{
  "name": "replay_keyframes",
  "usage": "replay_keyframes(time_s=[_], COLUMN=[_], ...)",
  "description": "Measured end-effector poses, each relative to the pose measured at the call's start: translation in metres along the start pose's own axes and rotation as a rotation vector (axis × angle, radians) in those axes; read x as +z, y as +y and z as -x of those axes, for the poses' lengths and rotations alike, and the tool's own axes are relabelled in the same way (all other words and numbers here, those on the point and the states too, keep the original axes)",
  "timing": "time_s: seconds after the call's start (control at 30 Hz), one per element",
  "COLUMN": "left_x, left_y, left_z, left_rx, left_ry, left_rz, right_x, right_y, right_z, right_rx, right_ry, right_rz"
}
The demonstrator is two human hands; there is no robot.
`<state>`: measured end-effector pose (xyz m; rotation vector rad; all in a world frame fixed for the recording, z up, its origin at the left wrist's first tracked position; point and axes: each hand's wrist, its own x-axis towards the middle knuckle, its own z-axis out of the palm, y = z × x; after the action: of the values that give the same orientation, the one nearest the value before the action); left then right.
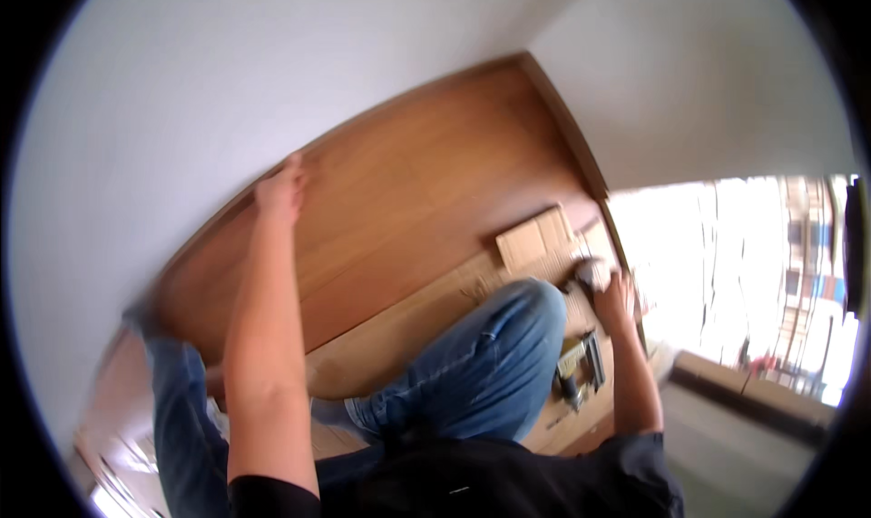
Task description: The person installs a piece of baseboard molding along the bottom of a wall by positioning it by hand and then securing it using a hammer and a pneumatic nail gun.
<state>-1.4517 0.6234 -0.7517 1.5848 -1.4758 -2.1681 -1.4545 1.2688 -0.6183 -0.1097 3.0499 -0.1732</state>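
My left hand [283, 191] reaches forward to the brown skirting board [354, 123] at the foot of the white wall. Its fingers are curled together at the board's edge, and blur hides whatever may be between them. Out to the right, my right hand [617, 298] has its fingers bent against a rounded dark-and-pale object [590, 272], too smeared to name. Just below that hand, a nail gun or similar fastening tool [581, 366] lies on cardboard beside my raised knee.
Brown wood flooring [408, 191] fills the corner. Flattened cardboard [363, 341] covers the near floor, with a folded cardboard piece [533, 239] on it. A second skirting board [567, 123] runs down the right wall to a bright opening [708, 255]. My jeans-clad knee [508, 355] stands between my arms.
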Motion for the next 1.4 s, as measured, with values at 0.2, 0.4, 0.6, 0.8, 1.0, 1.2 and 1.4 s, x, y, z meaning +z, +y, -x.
replay_keyframes(time_s=[0.2, 0.4, 0.6, 0.8, 1.0, 1.2, 1.4], left_x=[-0.021, -0.024, -0.011, -0.012, -0.014, -0.017, -0.019], left_y=[0.004, -0.002, -0.006, 0.002, 0.006, 0.021, 0.01], left_z=[0.015, 0.019, 0.018, 0.026, 0.027, 0.048, 0.016], left_rx=[0.086, 0.064, 0.015, -0.011, -0.019, -0.025, 0.005], left_ry=[0.166, 0.296, 0.277, 0.176, 0.151, 0.16, 0.118], left_rz=[0.027, 0.001, -0.065, -0.085, -0.082, -0.097, -0.105], right_x=[0.085, 0.026, -0.035, -0.029, 0.058, 0.042, 0.018], right_y=[0.055, -0.029, -0.29, -0.468, -0.487, -0.504, -0.485], right_z=[0.032, -0.039, -0.118, -0.142, -0.171, -0.141, -0.146], right_rx=[0.12, -0.262, -0.779, -0.868, -0.87, -0.711, -0.772], right_ry=[-0.097, 0.1, 0.094, 0.043, 0.241, 0.118, 0.046], right_rz=[0.106, -0.009, -1.232, -1.706, -1.628, -1.692, -1.547])
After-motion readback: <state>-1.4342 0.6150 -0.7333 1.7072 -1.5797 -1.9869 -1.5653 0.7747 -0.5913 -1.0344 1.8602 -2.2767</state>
